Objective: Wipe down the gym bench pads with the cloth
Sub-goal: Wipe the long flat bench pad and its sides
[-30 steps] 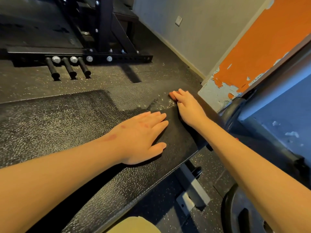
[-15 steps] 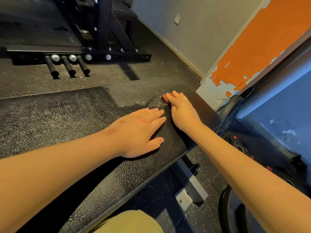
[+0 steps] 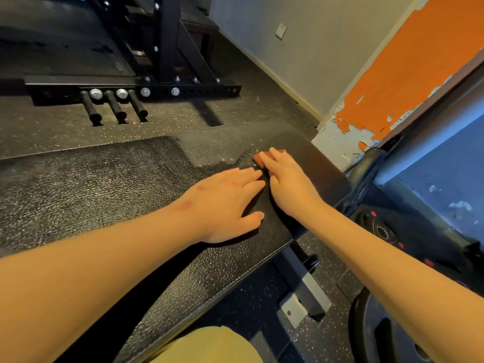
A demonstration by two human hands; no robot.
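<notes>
Under right fingers [image 3: 277, 163]: reddish cloth [image 3: 257, 161], pressed flat on black pad surface [image 3: 104, 184] near its far end. Right hand [image 3: 290, 187] fingers straight, close together. Left hand [image 3: 225, 205] flat on pad just beside, fingers straight, together, thumb out.

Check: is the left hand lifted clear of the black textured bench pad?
No, the left hand lies flat on the black textured bench pad, fingers straight.
</notes>
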